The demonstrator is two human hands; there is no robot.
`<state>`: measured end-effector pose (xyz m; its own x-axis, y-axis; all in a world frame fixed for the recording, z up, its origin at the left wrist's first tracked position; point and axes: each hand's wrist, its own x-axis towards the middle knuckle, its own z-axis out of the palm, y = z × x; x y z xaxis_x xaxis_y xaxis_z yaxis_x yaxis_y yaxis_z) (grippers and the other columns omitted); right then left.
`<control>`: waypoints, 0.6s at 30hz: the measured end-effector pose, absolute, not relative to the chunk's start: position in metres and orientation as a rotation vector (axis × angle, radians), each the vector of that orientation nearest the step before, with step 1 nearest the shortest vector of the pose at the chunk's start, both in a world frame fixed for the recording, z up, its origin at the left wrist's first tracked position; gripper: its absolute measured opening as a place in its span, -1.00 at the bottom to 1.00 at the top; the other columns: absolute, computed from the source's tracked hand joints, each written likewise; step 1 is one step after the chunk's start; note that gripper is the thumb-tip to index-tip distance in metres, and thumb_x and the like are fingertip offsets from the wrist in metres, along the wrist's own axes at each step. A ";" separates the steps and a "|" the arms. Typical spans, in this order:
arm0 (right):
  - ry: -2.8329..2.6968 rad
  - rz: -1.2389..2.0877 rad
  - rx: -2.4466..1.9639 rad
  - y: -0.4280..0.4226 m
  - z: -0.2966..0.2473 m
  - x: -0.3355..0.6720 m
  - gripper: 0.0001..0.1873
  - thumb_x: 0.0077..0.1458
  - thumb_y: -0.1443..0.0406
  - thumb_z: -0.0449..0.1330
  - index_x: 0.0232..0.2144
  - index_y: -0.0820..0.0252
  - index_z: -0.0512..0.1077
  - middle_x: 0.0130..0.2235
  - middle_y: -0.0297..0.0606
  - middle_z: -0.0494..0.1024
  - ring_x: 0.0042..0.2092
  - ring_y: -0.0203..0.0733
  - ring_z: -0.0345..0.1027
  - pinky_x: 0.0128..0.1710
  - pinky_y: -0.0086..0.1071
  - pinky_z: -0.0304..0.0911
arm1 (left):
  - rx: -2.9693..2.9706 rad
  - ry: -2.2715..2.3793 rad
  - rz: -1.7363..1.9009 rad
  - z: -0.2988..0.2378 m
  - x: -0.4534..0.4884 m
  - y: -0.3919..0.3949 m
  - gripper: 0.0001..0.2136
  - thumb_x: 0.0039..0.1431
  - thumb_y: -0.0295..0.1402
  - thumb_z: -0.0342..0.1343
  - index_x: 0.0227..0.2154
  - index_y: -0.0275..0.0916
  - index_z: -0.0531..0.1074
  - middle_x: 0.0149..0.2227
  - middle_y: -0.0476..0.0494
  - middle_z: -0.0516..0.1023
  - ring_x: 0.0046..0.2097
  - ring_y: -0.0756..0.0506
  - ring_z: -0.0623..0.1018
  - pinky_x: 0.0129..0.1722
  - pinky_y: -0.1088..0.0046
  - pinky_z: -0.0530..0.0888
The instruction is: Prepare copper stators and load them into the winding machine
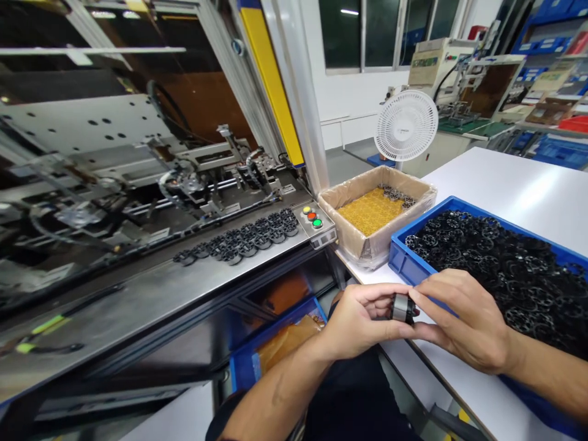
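Between my two hands is a small round part (pixel 402 308) with a grey metal band and black ends. My left hand (pixel 362 318) grips it from the left, thumb below and fingers above and behind. On its right side, the fingertips and thumb of my right hand (pixel 463 318) pinch its black end. A blue crate (pixel 413 263) filled with black round parts (pixel 496 257) lies just behind and beside my right hand. The exact shape of the held part is partly hidden by my fingers.
Rows of black round parts (pixel 243 239) stand on the machine's metal ledge (pixel 160 300), beside a button box (pixel 316 223). A plastic-lined carton (pixel 358 242) holds yellow pieces. Behind it stands a white fan (pixel 407 125). Pliers-like tools (pixel 41 334) lie at left.
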<state>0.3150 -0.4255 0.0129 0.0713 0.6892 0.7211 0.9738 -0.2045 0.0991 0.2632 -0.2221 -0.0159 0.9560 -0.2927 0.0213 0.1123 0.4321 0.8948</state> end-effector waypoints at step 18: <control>-1.698 -0.973 -1.961 -0.429 0.004 0.312 -0.74 0.27 0.30 0.22 -0.07 0.41 0.47 -0.22 -0.05 0.57 -0.12 -0.03 0.46 -0.15 -0.11 0.42 | 1.318 -0.305 -0.208 -0.022 0.247 -0.224 -0.48 0.18 -0.23 0.28 0.20 -0.20 0.42 0.12 -0.28 0.55 0.11 -0.21 0.54 0.14 0.28 0.44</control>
